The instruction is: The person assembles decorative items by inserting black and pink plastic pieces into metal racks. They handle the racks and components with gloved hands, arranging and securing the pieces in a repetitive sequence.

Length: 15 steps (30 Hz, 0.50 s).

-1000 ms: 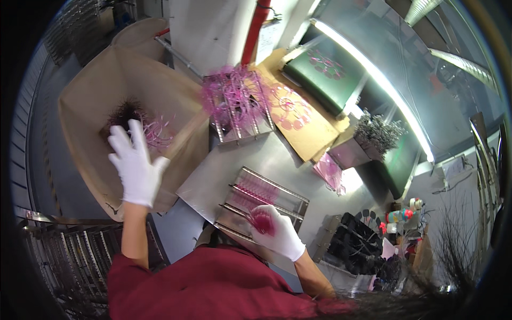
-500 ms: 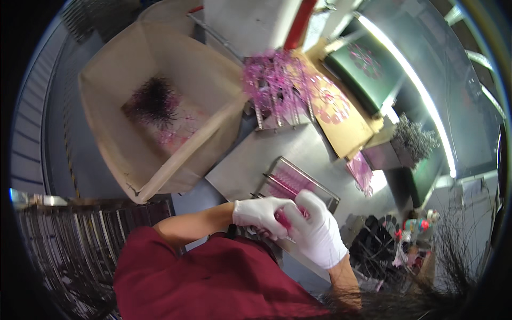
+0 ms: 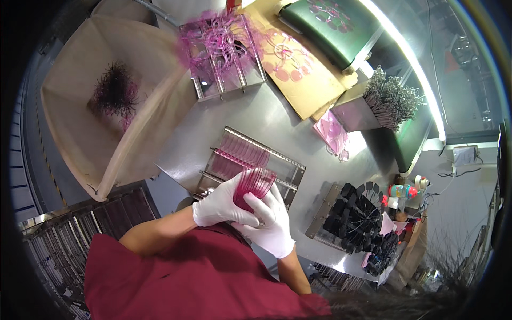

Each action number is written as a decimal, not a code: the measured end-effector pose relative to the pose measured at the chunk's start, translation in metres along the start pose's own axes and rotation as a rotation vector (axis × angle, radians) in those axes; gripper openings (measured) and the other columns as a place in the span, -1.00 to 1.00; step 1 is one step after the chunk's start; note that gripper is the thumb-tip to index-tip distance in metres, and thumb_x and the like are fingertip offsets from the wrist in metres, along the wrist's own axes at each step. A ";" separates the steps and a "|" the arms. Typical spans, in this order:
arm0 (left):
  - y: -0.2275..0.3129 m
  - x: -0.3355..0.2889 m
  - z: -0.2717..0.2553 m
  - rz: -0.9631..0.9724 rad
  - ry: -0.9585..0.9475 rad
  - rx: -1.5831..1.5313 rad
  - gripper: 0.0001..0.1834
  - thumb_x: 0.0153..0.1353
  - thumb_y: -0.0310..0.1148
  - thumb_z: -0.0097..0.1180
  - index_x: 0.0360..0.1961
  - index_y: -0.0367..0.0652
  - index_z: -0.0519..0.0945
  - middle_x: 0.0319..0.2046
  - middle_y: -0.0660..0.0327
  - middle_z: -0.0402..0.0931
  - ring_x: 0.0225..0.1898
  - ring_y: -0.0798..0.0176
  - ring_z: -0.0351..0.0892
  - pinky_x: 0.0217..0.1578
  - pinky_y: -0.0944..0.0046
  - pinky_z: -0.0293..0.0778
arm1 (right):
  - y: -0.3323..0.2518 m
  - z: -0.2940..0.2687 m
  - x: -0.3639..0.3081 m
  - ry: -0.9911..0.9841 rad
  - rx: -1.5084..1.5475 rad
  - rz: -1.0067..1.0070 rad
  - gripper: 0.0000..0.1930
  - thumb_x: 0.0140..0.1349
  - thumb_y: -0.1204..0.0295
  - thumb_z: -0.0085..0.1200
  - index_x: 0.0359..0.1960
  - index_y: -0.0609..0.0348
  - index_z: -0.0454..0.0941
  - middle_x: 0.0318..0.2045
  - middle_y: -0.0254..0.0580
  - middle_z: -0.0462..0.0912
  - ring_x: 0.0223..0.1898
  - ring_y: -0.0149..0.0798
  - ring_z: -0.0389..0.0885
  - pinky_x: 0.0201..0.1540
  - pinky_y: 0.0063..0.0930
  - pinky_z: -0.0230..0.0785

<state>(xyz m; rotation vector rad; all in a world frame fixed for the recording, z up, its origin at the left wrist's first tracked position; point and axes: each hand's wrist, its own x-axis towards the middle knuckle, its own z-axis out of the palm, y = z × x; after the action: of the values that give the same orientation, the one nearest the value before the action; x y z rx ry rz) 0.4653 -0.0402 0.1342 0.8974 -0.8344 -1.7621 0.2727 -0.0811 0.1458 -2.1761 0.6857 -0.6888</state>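
A stack of thin, translucent pink lenses [image 3: 256,184] stands fanned between my two hands, above the near edge of the metal table. My gloved left hand [image 3: 221,204] is closed around its left side. From the right, my gloved right hand [image 3: 271,218] has its fingers against the stack's near and right sides. Just beyond lies a metal slotted rack [image 3: 277,157] with a row of similar pink lenses [image 3: 240,151] in its left part. My hands cover the near part of this rack.
A large beige bin [image 3: 69,128] with a dark bristly bundle [image 3: 114,90] stands left. Pink stringy pieces [image 3: 218,40] top another rack behind. Cardboard [image 3: 309,88], a box of grey wire-like pieces [image 3: 392,101] and a rack of black pieces [image 3: 357,218] lie rightward.
My view has shifted, so the table and rack show more fully. The pink lenses, mostly hidden between my hands before, are now raised and fanned in plain sight.
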 end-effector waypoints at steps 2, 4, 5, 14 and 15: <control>-0.004 0.009 -0.001 -0.072 -0.012 -0.103 -0.04 0.03 -0.63 0.55 0.48 -0.16 0.36 0.19 0.23 0.59 0.20 0.34 0.56 0.25 0.20 0.53 | 0.002 -0.001 -0.007 -0.007 -0.033 0.047 -0.24 -0.16 0.36 0.63 0.19 0.07 0.59 0.23 0.05 0.57 0.26 0.20 0.56 0.49 0.41 0.11; -0.014 0.014 0.000 -0.072 -0.012 -0.106 -0.10 0.06 -0.61 0.54 0.44 -0.17 0.39 0.15 0.21 0.60 0.15 0.32 0.59 0.22 0.17 0.57 | 0.009 -0.002 -0.010 -0.014 -0.046 0.057 -0.27 -0.13 0.36 0.63 0.17 0.07 0.60 0.18 -0.01 0.61 0.22 0.14 0.60 0.50 0.47 0.06; -0.016 0.015 0.004 -0.114 0.002 -0.149 -0.10 0.06 -0.61 0.54 0.44 -0.17 0.39 0.15 0.21 0.60 0.15 0.32 0.59 0.20 0.17 0.58 | 0.015 -0.003 -0.012 -0.015 0.003 0.067 -0.29 -0.12 0.36 0.63 0.16 0.06 0.60 0.16 -0.01 0.62 0.21 0.15 0.61 0.52 0.46 0.04; -0.025 0.014 -0.025 -0.240 0.003 -0.479 -0.39 0.24 -0.67 0.28 0.32 -0.17 0.45 -0.15 -0.01 0.71 -0.12 0.04 0.78 -0.15 0.04 0.79 | 0.061 -0.027 -0.062 0.240 0.964 0.504 -0.34 0.01 0.70 0.43 0.22 0.25 0.50 0.35 0.07 0.55 0.34 -0.13 0.57 0.32 -0.18 0.52; -0.031 0.013 -0.033 -0.190 0.018 -0.488 -0.42 0.25 -0.67 0.28 0.29 -0.16 0.47 -0.15 -0.02 0.71 -0.12 0.02 0.78 -0.15 0.05 0.79 | 0.075 -0.029 -0.052 0.245 0.958 0.519 -0.36 0.03 0.70 0.41 0.22 0.26 0.51 0.35 0.05 0.55 0.34 -0.17 0.56 0.36 -0.21 0.49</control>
<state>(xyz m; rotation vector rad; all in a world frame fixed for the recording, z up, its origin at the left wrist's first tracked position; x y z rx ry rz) 0.4768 -0.0474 0.0885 0.6773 -0.2854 -1.9984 0.1975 -0.1047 0.0918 -0.9982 0.7839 -0.7834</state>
